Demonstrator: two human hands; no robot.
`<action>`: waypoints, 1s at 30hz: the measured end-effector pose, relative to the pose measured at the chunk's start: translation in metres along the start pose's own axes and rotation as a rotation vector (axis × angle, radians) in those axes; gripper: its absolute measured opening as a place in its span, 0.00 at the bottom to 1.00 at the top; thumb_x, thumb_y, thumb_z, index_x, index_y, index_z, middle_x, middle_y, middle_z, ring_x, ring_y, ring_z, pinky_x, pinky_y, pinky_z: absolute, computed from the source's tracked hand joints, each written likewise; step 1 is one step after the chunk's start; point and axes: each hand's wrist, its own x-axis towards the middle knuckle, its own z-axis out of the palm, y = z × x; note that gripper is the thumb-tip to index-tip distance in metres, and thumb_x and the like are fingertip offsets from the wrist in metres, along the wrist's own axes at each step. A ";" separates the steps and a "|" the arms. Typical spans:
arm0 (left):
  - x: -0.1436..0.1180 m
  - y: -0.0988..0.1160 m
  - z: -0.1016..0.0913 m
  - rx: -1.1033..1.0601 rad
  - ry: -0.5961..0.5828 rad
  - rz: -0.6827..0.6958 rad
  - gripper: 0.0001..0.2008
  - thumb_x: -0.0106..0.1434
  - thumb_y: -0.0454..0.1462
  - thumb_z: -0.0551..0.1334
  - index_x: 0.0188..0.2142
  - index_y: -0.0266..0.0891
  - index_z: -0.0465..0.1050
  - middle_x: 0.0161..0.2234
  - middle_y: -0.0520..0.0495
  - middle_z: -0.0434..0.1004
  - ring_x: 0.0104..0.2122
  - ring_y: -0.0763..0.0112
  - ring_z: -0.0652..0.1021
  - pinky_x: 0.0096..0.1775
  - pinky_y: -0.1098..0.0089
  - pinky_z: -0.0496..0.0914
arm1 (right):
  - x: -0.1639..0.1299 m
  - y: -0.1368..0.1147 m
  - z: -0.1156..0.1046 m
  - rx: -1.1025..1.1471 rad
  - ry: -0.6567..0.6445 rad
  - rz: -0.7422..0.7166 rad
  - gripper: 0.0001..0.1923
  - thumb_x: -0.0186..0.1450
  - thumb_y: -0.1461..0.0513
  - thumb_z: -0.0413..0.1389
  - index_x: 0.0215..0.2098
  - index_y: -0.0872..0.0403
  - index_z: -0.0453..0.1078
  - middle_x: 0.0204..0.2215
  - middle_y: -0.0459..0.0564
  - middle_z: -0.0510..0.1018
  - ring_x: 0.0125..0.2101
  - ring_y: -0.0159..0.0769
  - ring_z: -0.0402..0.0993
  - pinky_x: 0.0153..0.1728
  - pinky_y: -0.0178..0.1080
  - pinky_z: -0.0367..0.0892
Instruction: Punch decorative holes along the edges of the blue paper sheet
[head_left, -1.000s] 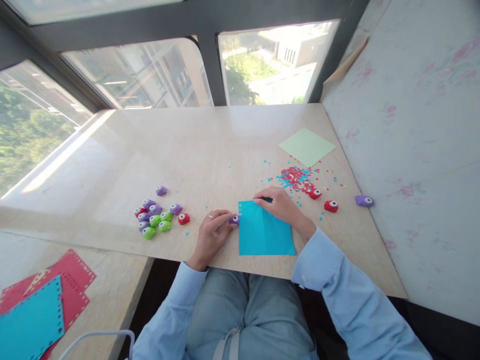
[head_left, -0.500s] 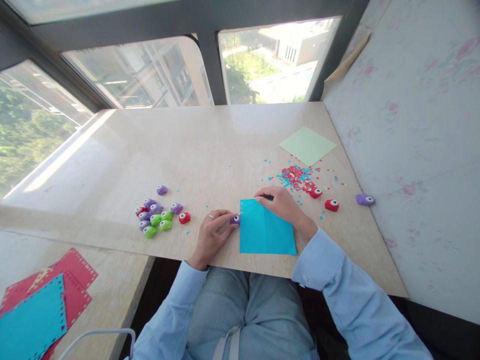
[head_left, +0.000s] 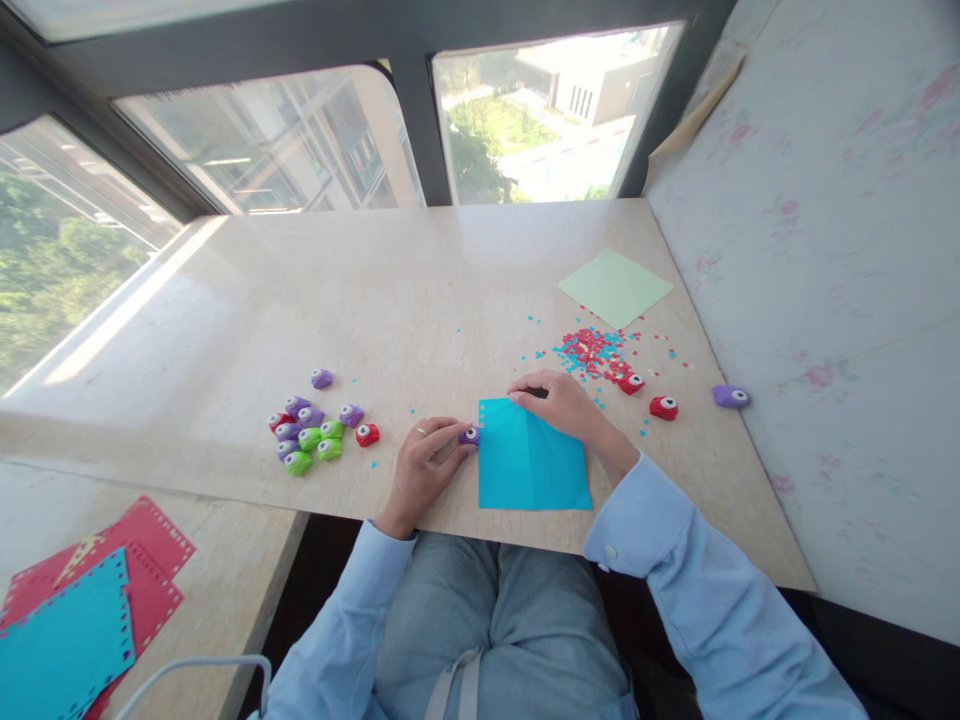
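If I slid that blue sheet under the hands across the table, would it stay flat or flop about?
The blue sheet looks thin and light, so it would probably flop if lifted by one corner. It lies flat on the smooth table, so it likely slides easily. The right hand pinning its top edge suggests it shifts readily.

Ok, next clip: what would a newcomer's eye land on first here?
The bright blue paper square at the near table edge, right hand pressing its top edge, left hand holding a small purple punch at its left edge. Then the cluster of punches to the left and confetti beyond.
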 end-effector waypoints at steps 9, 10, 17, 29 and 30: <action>0.000 -0.001 -0.001 0.036 -0.030 0.050 0.10 0.64 0.38 0.65 0.45 0.44 0.78 0.42 0.44 0.80 0.42 0.63 0.78 0.44 0.60 0.73 | 0.001 0.001 0.004 0.000 0.045 -0.011 0.07 0.64 0.64 0.58 0.36 0.52 0.80 0.37 0.50 0.84 0.39 0.40 0.79 0.44 0.41 0.69; 0.000 0.000 -0.002 0.036 -0.032 0.047 0.10 0.64 0.38 0.65 0.45 0.43 0.78 0.42 0.44 0.80 0.42 0.63 0.78 0.44 0.60 0.73 | 0.001 0.002 0.004 -0.004 0.053 -0.009 0.07 0.64 0.64 0.58 0.36 0.52 0.80 0.37 0.50 0.84 0.39 0.40 0.79 0.44 0.41 0.69; 0.000 0.001 -0.002 0.004 -0.029 0.040 0.09 0.64 0.37 0.65 0.44 0.43 0.78 0.42 0.45 0.80 0.43 0.64 0.78 0.44 0.61 0.72 | 0.002 0.003 0.006 0.006 0.091 0.004 0.08 0.64 0.63 0.57 0.34 0.52 0.79 0.36 0.50 0.84 0.39 0.40 0.79 0.44 0.41 0.69; 0.000 0.002 -0.003 -0.072 -0.017 -0.005 0.08 0.63 0.35 0.66 0.43 0.44 0.79 0.42 0.46 0.80 0.42 0.65 0.78 0.44 0.63 0.73 | 0.002 0.006 0.007 0.016 0.101 0.007 0.07 0.63 0.65 0.57 0.33 0.53 0.79 0.35 0.49 0.84 0.38 0.39 0.79 0.42 0.40 0.69; 0.000 0.001 -0.002 -0.071 -0.018 -0.005 0.08 0.63 0.35 0.66 0.43 0.44 0.78 0.42 0.46 0.80 0.42 0.65 0.78 0.44 0.63 0.73 | 0.002 0.006 0.007 0.017 0.102 0.007 0.07 0.63 0.65 0.57 0.33 0.53 0.79 0.35 0.50 0.84 0.38 0.39 0.79 0.42 0.40 0.69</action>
